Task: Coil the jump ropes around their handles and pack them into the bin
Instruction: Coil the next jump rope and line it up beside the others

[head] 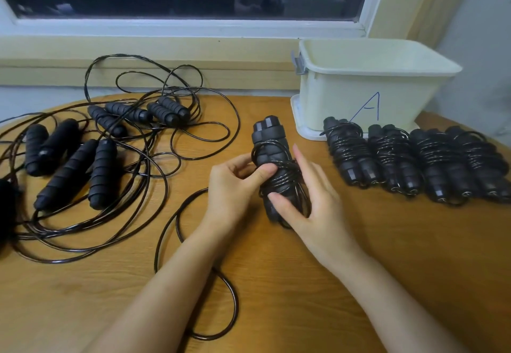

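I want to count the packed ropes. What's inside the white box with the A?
Only the bin's bare inner walls show; nothing pokes above the rim. Its front wall hides the bottom, so I can't tell what lies there.

Left hand [232, 186] and right hand [312, 208] on part-coiled jump rope [272, 145], 4 coiled bundles [398, 156] beside bin [359, 95].

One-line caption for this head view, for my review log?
Left hand and right hand hold a half-coiled jump rope; four coiled ropes lie before the bin, uncoiled ropes at left.
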